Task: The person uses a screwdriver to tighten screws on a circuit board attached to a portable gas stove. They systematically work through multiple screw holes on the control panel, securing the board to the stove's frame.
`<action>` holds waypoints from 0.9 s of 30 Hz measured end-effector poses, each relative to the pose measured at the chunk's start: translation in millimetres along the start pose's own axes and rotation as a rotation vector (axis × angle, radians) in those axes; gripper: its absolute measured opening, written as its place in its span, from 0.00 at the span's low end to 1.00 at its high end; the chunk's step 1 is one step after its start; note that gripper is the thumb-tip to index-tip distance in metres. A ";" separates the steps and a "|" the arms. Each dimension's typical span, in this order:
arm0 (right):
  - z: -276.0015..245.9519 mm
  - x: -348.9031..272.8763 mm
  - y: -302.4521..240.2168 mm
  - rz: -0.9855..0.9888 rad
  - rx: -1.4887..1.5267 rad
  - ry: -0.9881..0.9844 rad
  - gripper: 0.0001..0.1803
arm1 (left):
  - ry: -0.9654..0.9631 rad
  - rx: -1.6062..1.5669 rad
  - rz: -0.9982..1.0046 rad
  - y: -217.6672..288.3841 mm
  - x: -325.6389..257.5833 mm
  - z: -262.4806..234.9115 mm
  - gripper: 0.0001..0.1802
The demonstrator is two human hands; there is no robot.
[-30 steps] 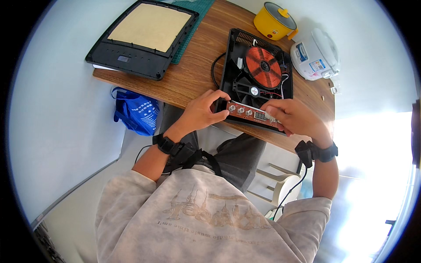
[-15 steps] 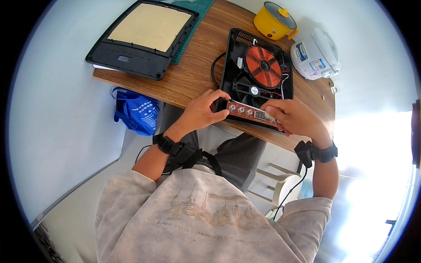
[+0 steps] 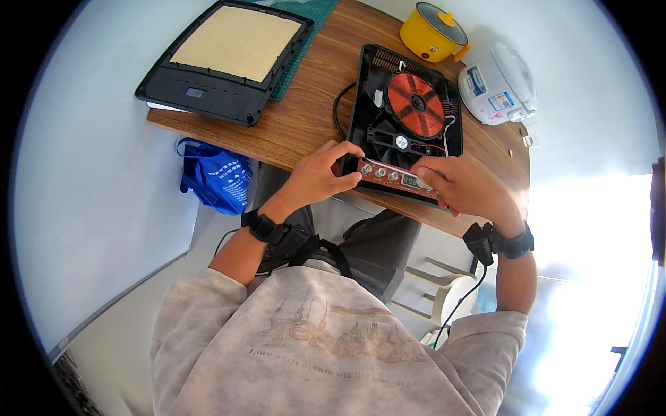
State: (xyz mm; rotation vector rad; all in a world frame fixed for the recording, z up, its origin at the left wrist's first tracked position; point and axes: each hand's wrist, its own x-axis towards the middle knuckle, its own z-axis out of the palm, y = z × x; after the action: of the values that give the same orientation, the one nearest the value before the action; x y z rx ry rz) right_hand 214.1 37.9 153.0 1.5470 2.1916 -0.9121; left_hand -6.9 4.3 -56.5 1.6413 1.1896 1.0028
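Note:
An opened induction cooker base (image 3: 357,114), a black tray with a round copper coil (image 3: 416,104) and a black fan (image 3: 383,149), lies near the table's front edge. Along its near side runs a narrow reddish-brown control board (image 3: 380,173) with several round buttons and a small digit display. My left hand (image 3: 320,173) has thumb and index finger closed about the board's left end at the tray's corner. At the other end, my right hand (image 3: 468,186) grips the board with bent fingers, covering that end. Its fingertips are partly hidden.
The cooker's black top cover (image 3: 187,87), with a beige sheet, rests on a green cutting mat (image 3: 316,28) at the far left. A yellow pot (image 3: 423,45) and a white rice cooker (image 3: 496,87) stand behind the base to the right. Below the table edge hangs a blue bag (image 3: 220,177).
Both hands keep their places on the control board. The base and board sit almost exactly where they were, with only a very slight shift in the picture.

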 end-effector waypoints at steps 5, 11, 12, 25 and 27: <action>-2.7 2.0 -15.1 -0.028 -0.103 0.020 0.13 | 0.009 0.014 0.002 -2.0 -0.5 -0.5 0.21; 5.7 10.1 3.6 -0.201 -0.331 0.168 0.11 | 0.011 0.005 0.016 -3.6 0.3 1.6 0.21; 4.2 10.4 2.2 -0.180 -0.363 0.173 0.10 | 0.011 0.002 0.019 -3.7 0.6 1.9 0.20; -0.3 13.6 -27.9 -0.344 -0.999 0.445 0.10 | 0.027 0.024 0.007 -2.7 -0.6 0.7 0.20; 0.6 17.6 -26.4 -0.441 -1.088 0.522 0.12 | 0.048 0.038 0.016 -4.6 -0.3 1.3 0.20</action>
State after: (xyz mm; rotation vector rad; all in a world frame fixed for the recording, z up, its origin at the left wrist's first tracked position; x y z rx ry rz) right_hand 183.2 44.6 150.9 0.7910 2.6550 0.6712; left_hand -7.0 4.6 -61.3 1.6667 1.2360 1.0412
